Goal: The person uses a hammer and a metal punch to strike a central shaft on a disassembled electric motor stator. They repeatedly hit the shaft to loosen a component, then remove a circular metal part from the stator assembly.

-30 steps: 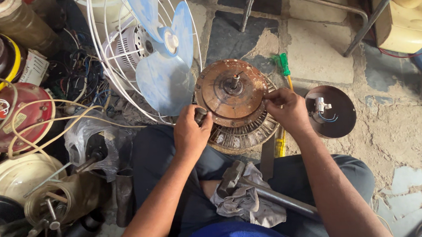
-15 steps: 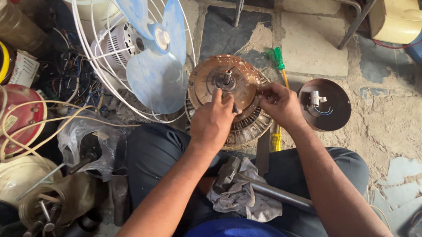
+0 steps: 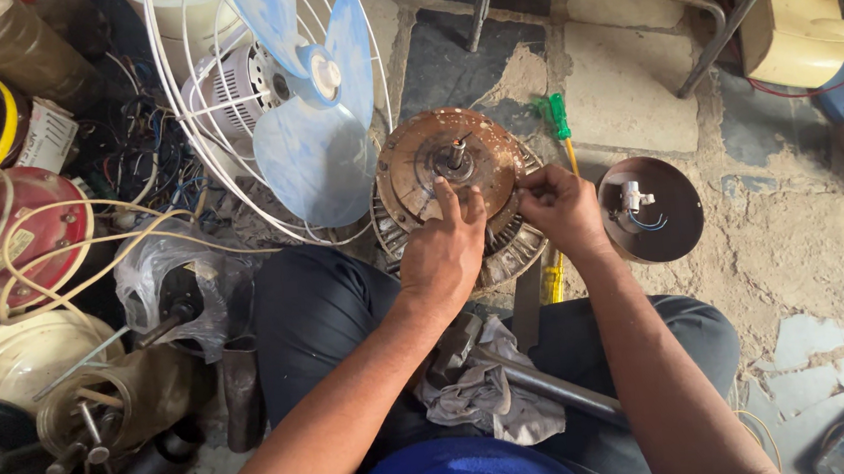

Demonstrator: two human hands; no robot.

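Seated on floor w/ legs apart, so that work sits low betw. knees and both hands reach it w/o stretching.

Landmark: the round rusty motor housing (image 3: 454, 199), lying flat on stone floor (image 3: 632, 100) just beyond the knees, shaft stub pointing up at centre. Flat position keeps it stable and shows the top plate to the eyes.

Left of housing, touching or nearly so: white wire fan guard (image 3: 237, 181) w/ pale blue blades (image 3: 314, 145), leaning aside, prob. pushed away to free the work spot. Further left of housing: red round casing (image 3: 31, 238) w/ cream cables over it, mixed w/ other old parts, stored as a heap.

Right of housing, near but apart: brown dome cover (image 3: 653, 211), open side up, small white part w/ blue wires inside; prob. set like a bowl so small pieces do not roll off.

Below housing, on the lap: grey rag (image 3: 484, 393) and a metal bar (image 3: 544, 383), kept close for quick reach.

Betw. housing and dome cover: screwdriver (image 3: 558, 121) w/ green handle, yellow shank running down under the right wrist.

Left hand (image 3: 444, 255) lies palm down on housing top, fingers spread narrow, index stretched toward shaft, holding nothing; seems to steady or feel the plate. Right hand (image 3: 563, 211) at housing's right rim, fingers curled tight together as if pinching smth small; what is pinched, cannot tell.
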